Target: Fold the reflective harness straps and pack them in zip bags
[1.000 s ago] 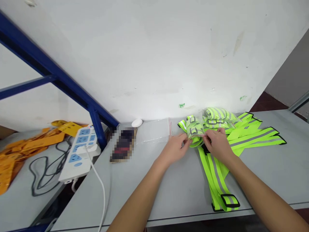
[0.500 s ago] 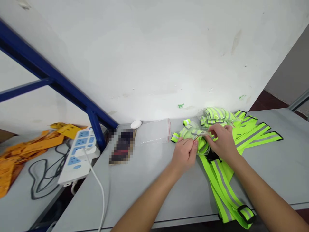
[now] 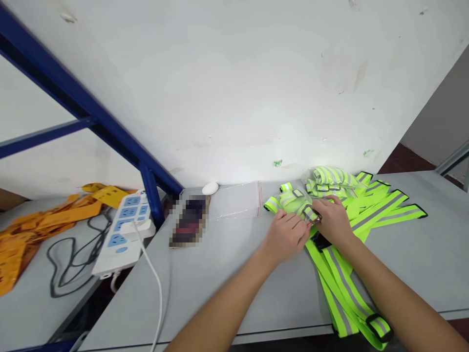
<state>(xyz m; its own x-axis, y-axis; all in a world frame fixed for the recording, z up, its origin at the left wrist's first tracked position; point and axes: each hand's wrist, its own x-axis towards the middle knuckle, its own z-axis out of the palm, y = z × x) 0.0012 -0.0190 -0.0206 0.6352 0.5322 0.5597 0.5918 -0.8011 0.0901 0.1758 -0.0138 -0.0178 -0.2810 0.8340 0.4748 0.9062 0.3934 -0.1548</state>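
Left hand (image 3: pixel 287 235), right hand (image 3: pixel 333 221): I see both grips pinching a clear bag (image 3: pixel 285 199) | green strap (image 3: pixel 297 193) inside | risk: strap's bulk could split it

Left of my fingers (image 3: pixel 289 220): pixelated dark item (image 3: pixel 189 221), white oval object (image 3: pixel 210 188) on my worktop (image 3: pixel 227 278) | farther left: white power strip (image 3: pixel 110 252), white plug (image 3: pixel 137 229) in it, white cable (image 3: pixel 160 298) | leftmost: looped dark cord (image 3: pixel 98 244), orange packets (image 3: pixel 47 220) | up-left of my fingers: slanting blue frame (image 3: pixel 54 73) | ahead of them: scuffed white wall (image 3: pixel 234 88), green marks (image 3: pixel 277 163)
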